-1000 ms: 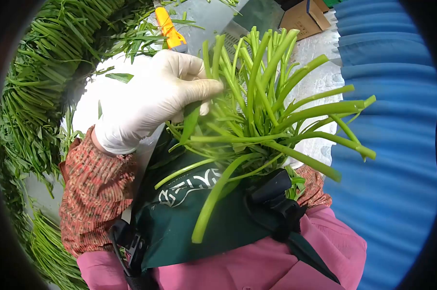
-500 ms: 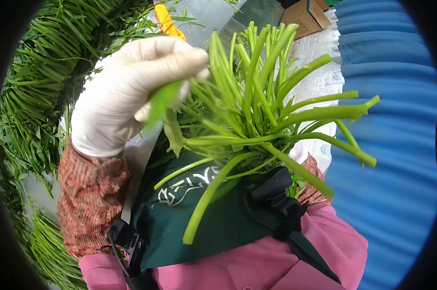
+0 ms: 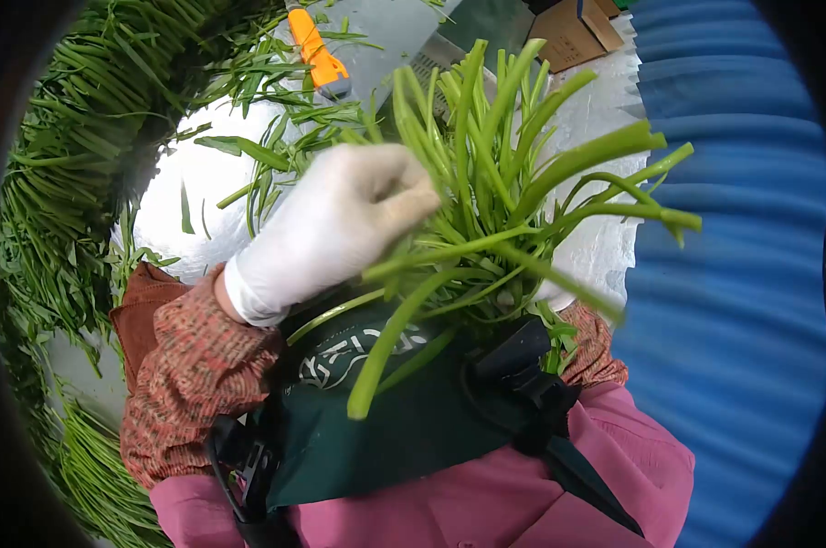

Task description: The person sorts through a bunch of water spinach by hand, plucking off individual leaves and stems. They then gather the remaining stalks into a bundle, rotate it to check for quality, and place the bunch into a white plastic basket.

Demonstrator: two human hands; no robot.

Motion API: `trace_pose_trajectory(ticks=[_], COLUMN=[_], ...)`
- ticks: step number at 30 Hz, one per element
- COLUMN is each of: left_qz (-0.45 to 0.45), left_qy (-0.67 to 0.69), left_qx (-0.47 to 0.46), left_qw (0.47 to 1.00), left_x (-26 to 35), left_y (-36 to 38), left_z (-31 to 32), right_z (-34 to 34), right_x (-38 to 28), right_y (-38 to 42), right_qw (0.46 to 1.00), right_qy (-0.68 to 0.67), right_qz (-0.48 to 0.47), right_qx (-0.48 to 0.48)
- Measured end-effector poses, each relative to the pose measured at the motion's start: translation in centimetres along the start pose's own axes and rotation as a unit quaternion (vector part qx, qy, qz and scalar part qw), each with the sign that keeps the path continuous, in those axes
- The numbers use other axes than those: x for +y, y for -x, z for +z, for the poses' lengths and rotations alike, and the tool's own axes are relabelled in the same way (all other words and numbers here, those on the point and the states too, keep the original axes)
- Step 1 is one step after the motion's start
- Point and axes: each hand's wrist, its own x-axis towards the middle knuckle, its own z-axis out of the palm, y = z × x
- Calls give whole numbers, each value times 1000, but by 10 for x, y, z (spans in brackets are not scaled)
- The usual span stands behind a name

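Observation:
A bunch of long-stemmed greens that looks like water spinach stands in front of my chest, cut stem ends fanning up and to the right. My right hand, in a white glove, is mostly hidden behind the bunch and grips it from below; only a sliver of glove shows. On the bunch's left side is my left hand, also white-gloved and slightly blurred. Its thumb and fingers are curled together against the stems. What they pinch cannot be made out.
Heaped greens line the left side, with another bundle lower down. Loose leaves lie on a white plastic-wrapped surface. An orange tool with a grey end lies behind. A cardboard box and blue corrugated sheet are right.
My left hand has moved right and down, back to the bunch. The leaf it held is gone from its fingers. The bunch has shifted slightly; the orange tool is now uncovered.

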Motion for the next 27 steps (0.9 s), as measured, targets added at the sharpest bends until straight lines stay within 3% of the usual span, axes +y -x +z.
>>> trace_pose_trajectory(ticks=[5,8,9,10,12,15,19,22,25,27], left_qz=[-45,25,-20,36,45,99,-61,-93,2,-11], left_qy=[145,-19,-28,-106,-191,-134,122,163,184,192], left_qx=[56,83,70,70,66,63,2,56,170,180], left_qw=[987,996,997,991,978,984,991,981,968,965], left_x=[21,13,19,9,12,-4,-5,11,15,21], left_y=[9,6,8,5,2,-4,-6,-3,2,15], left_z=[-17,-7,-3,1,8,17,10,-5,-35,-65], right_z=[10,15,14,13,5,4,2,0,-6,-9], right_x=[-2,-5,-3,-2,6,7,5,5,5,4], right_y=[-7,-12,-12,-11,-3,-1,4,7,9,12], right_qw=[995,987,987,988,990,993,993,992,991,989], right_qy=[-96,-155,-150,-145,-120,-98,-88,-87,-88,-93], right_qz=[15,30,37,44,53,44,34,31,31,31], right_qx=[28,38,40,43,52,56,67,80,94,109])
